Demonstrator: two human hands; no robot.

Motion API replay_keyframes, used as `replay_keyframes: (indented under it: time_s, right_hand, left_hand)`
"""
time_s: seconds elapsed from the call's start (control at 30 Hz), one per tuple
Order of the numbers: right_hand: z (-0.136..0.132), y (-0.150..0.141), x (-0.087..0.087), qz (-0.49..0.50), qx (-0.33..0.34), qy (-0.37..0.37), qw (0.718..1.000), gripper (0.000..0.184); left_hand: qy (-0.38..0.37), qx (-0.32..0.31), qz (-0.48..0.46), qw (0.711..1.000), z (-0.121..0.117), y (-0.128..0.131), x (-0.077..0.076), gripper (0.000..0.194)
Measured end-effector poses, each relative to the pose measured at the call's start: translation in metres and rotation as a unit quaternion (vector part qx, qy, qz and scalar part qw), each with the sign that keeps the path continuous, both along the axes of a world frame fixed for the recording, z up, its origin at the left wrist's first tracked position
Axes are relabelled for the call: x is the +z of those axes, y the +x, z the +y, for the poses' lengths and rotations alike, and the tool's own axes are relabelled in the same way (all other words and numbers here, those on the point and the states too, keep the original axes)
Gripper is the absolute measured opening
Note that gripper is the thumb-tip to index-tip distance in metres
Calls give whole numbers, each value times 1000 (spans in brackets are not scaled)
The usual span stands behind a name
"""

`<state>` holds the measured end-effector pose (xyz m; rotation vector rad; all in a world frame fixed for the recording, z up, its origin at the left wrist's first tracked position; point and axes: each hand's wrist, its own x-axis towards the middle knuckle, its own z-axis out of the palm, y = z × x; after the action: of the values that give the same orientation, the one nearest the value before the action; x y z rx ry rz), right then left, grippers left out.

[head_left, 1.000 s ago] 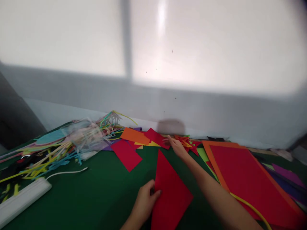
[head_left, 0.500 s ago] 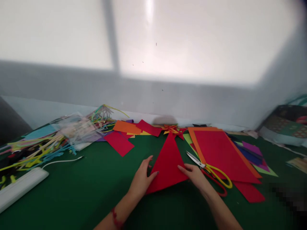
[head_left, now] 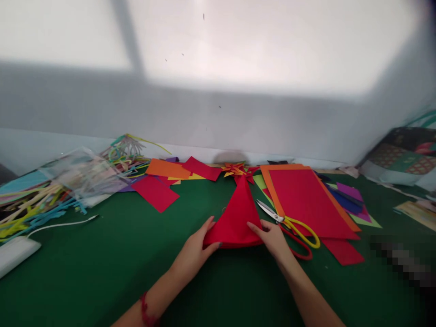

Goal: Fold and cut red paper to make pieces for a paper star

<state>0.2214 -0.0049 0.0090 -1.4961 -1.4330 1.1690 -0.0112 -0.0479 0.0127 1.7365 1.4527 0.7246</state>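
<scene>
A red paper triangle lies on the green table, its tip pointing away from me. My left hand grips its lower left corner, fingers on top and thumb at the near edge. My right hand holds the lower right corner the same way, and the near edge of the paper is raised slightly off the table. Scissors with yellow and red handles lie just right of my right hand, blades pointing toward the triangle.
A stack of red and orange sheets lies to the right, with purple and blue paper beyond. Smaller red and orange pieces and a folded paper star sit by the wall. Coloured paper strips and a white bar fill the left.
My right hand came back from the far paper pieces to the triangle's right corner. The red paper turned from slanted to pointing straight away. The camera view shifted right and the scissors came into view.
</scene>
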Motion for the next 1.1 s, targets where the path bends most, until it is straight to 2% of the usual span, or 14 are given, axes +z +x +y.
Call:
replay_keyframes:
  time_s: [0.13,0.23,0.4,0.53,0.67,0.7,0.77,0.83,0.87,0.93,1.0,1.1]
  right_hand:
    - [-3,-2,4,43,-15,12,999,46]
    - [-5,-4,4,64,-5,11,998,48]
    - [-5,-8,2,46,17,21,999,41]
    - [-7,-7,1,9,40,-53,998,41]
    - [-12,-4,3,-52,122,-151,980,43]
    - [-14,-3,4,-90,108,-138,980,44]
    - [-17,-2,9,-189,19,-28,981,44]
    - [-19,-4,15,-270,-76,137,950,38]
    - [-20,-6,17,-295,-96,198,930,34]
    - [-22,-12,18,-318,-71,265,908,27]
    - [-23,-19,14,-325,3,292,899,21]
    - [-27,-30,2,-375,100,302,871,34]
  left_hand:
    - [28,-13,17,999,0,-2,2,40]
    - [39,-1,14,999,2,-5,2,36]
    - [-7,75,-101,992,13,-18,-1,40]
    - [-46,119,-191,973,23,-33,-4,42]
    - [-60,148,-169,973,31,-54,-4,38]
    - [-63,139,-150,977,33,-59,-4,37]
    - [-64,107,-108,986,36,-67,-5,35]
    - [-52,82,-66,993,38,-71,-8,33]
    - [-43,77,-45,995,38,-71,-9,32]
    - [-24,75,-14,997,39,-70,-12,29]
    - [-10,64,0,998,39,-68,-13,27]
    - [31,80,66,994,38,-63,-12,30]
